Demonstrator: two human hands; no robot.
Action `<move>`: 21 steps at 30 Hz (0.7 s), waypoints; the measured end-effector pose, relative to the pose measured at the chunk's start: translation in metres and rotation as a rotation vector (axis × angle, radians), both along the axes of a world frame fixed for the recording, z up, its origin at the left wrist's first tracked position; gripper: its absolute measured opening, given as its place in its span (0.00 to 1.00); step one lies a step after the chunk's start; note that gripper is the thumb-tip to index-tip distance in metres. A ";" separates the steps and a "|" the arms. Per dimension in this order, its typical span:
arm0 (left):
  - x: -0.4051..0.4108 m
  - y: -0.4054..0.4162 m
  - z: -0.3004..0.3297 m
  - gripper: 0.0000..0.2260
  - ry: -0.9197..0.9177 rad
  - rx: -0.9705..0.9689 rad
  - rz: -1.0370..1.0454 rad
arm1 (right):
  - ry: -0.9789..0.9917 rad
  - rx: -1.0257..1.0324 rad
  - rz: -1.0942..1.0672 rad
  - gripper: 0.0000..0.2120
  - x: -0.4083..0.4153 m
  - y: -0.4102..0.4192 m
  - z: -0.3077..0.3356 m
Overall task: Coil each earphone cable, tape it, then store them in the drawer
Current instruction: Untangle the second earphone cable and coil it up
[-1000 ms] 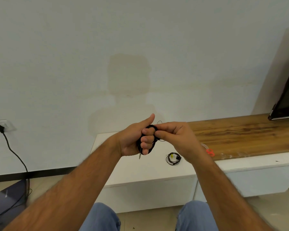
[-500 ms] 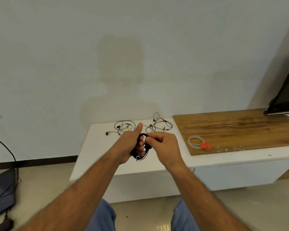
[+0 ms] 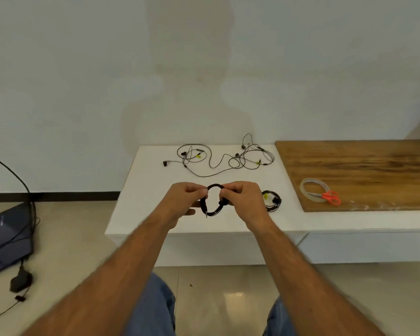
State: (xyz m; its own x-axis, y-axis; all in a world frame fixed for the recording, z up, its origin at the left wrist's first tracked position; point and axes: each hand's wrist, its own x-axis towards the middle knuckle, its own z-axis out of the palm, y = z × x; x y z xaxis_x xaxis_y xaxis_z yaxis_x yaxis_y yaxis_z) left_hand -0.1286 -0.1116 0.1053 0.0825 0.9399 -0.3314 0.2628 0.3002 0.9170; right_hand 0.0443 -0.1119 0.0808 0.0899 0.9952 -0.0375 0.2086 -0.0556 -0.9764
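A black coiled earphone cable (image 3: 213,212) hangs as a ring between both hands above the white cabinet top (image 3: 155,209). My left hand (image 3: 184,201) pinches its left side, my right hand (image 3: 243,198) pinches its right side. The jack plug points down at the ring's lower left. Just right of my right hand lies a second coiled earphone (image 3: 272,202) with yellow tips. Two loose earphones (image 3: 218,158) lie tangled at the back of the top. A clear tape roll (image 3: 313,192) and orange-handled scissors (image 3: 330,197) rest on the wooden board (image 3: 361,170).
A white drawer front (image 3: 364,248) sits below the board at the right. On the floor at the left lie a dark laptop (image 3: 5,238), a power brick (image 3: 21,281) and a cable running up the wall. My knees in blue jeans are at the bottom.
The view has tilted down and the hands have dropped toward the cabinet top. The coil has come off my left fingers and now hangs as an open ring held between both hands.
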 end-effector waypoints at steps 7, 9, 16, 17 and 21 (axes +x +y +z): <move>-0.006 0.048 -0.066 0.07 0.067 -0.042 0.082 | -0.050 -0.139 0.030 0.06 -0.014 0.047 -0.060; -0.006 0.060 -0.082 0.07 0.091 -0.036 0.084 | -0.054 -0.182 0.031 0.06 -0.015 0.058 -0.074; -0.001 0.087 -0.130 0.05 0.236 0.012 0.089 | -0.277 -0.151 0.053 0.07 -0.018 0.087 -0.110; 0.001 0.088 -0.132 0.04 0.288 0.032 0.091 | -0.339 -0.130 0.057 0.08 -0.019 0.088 -0.113; 0.004 0.092 -0.133 0.06 0.551 0.127 0.087 | -0.546 -0.045 0.048 0.09 -0.024 0.089 -0.120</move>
State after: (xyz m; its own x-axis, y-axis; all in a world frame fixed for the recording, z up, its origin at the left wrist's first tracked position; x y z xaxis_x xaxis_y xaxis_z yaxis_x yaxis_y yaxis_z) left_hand -0.1243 -0.0194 -0.0275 -0.1499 0.9707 -0.1879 0.6919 0.2388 0.6814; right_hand 0.0204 -0.0233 -0.0392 0.0624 0.9972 -0.0411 0.6874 -0.0728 -0.7226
